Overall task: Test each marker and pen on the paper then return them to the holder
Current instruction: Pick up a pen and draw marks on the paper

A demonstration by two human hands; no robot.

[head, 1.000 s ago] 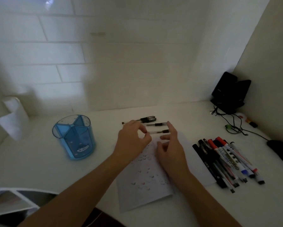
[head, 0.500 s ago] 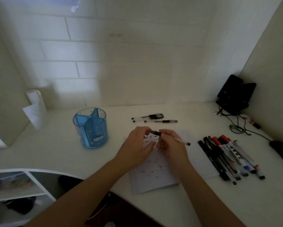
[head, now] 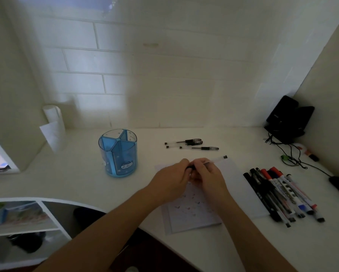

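Both hands (head: 192, 176) closed around one pen (head: 213, 160)

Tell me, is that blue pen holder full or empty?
Empty. The blue pen holder stands upright, and nothing sticks out of its compartments; pens and markers lie on the desk.

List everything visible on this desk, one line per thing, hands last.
Translucent blue plastic pen holder: one, blue, desk left, looks empty.
Clear black-tipped gel pens: three, lying behind the paper.
White paper sheet: one, marked with small test strokes, under the hands.
Markers and pens pile: roughly eight, black, red, blue, desk right.
Black speakers: two, back right corner.
White paper roll: one, back left.
Left hand, right hand: both on one clear pen.
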